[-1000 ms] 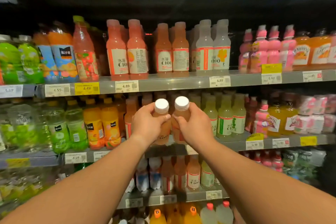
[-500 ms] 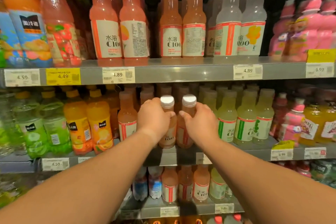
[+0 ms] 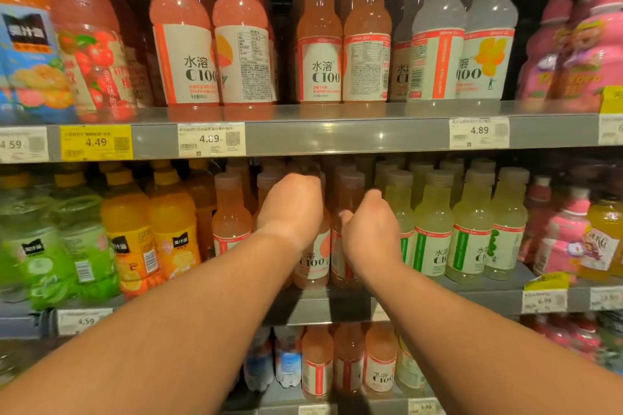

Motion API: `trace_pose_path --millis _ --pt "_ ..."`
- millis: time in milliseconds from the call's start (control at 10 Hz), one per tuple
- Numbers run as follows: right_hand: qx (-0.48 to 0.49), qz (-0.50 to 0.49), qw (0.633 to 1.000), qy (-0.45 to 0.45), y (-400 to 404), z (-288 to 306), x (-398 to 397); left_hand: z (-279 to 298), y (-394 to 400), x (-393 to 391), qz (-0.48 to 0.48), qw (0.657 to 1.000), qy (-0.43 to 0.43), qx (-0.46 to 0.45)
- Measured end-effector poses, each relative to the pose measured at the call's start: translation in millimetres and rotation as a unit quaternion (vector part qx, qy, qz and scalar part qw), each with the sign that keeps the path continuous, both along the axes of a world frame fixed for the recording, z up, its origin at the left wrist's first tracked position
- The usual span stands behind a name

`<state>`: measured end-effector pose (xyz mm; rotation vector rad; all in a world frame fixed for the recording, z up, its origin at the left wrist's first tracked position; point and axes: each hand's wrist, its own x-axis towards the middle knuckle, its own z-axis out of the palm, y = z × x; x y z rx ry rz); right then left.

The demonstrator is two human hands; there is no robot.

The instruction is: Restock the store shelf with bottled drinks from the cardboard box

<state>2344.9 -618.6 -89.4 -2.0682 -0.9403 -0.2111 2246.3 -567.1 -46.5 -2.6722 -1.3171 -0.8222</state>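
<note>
placement onto the middle shelf (image 3: pixel 323 308) looks like the step in hand. left hand (image 3: pixel 291 209) is curled over the upper part of a peach drink bottle (image 3: pixel 313 263), fingers wrapped out of sight round its neck, and the bottle's base sits at the shelf's front edge. right hand (image 3: pixel 369 236) is curled round the shoulder of a second peach bottle (image 3: pixel 340 266) just beside the first, the two touching or nearly so. whether either base bears fully on the shelf i cannot tell, since the forearms hide that edge. both bottles stand upright in the lane between a single peach bottle (image 3: pixel 231 216) to the left and the pale green bottles (image 3: pixel 435 229) to the right, with more peach bottles ranked behind. the cardboard box is not in view.

my judgement is that the next move calls for sliding both bottles back against the row behind, keeping them upright, then letting go without tipping the neighbours; labels would best face forward.

the bottles are clear, slightly cloudy plastic with round bodies, narrowing necks and wide frosted caps; white paper-look labels with an orange-red band wrap their waists. such smooth plastic should slide easily on the grey metal shelf, whose front strip carries paper price tags (image 3: pixel 211 139). the upper shelf (image 3: pixel 347 131) holds the same bottle shape in pink, peach and whitish drinks.
</note>
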Motion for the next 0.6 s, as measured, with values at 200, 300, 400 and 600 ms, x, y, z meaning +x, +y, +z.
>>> trace_pose_path --millis 200,300,400,600 --pt "0.002 -0.009 1.000 -0.006 -1 -1 0 -3 -2 -1 0.001 1.000 0.008 0.025" --pt "-0.027 -0.006 1.000 -0.008 -3 6 0 -4 -5 -2 0.006 1.000 0.009 0.027" --pt "-0.073 0.001 0.997 0.008 -7 14 -3 -1 -8 -3 0.003 1.000 0.017 0.007" --pt "-0.045 0.052 0.997 0.040 -30 13 -14 -13 -28 -21 -0.026 0.999 -0.013 -0.037"
